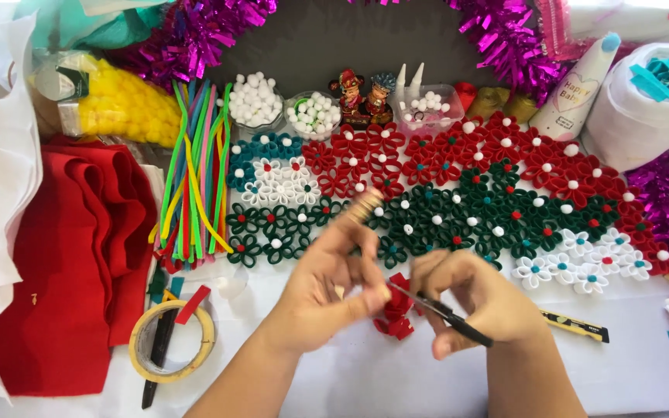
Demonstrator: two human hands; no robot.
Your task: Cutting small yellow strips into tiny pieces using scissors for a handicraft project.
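Far left of the fingers lies folded red felt (79, 255) with white felt (9, 155) along its edge. Nearer, a tape roll (172, 340) sits on the table (396, 379) with a black pen (160, 348) lying across it, left of the left wrist. Above that, a bundle of coloured pipe cleaners (195, 178) runs upright, with a bag of yellow pompoms (118, 104) beside its top.

The left hand (327, 286) has its fingers curled, thumb and fingertips pinched toward a small red flower (396, 310); a blurred tan object (365, 205) sticks up past its fingertips, and I cannot tell what it is. The flower sits just below and between the two hands, touching the left fingers.

The right hand (474, 298) grips black tweezers (443, 313), fingers closed round them, the tip pointing left to the flower.

Beyond the fingers spread rows of finished flowers (466, 193), teal, white, red and green, with bowls of white pompoms (253, 101) behind. Right of the right hand lies a yellow-and-black cutter (578, 327).
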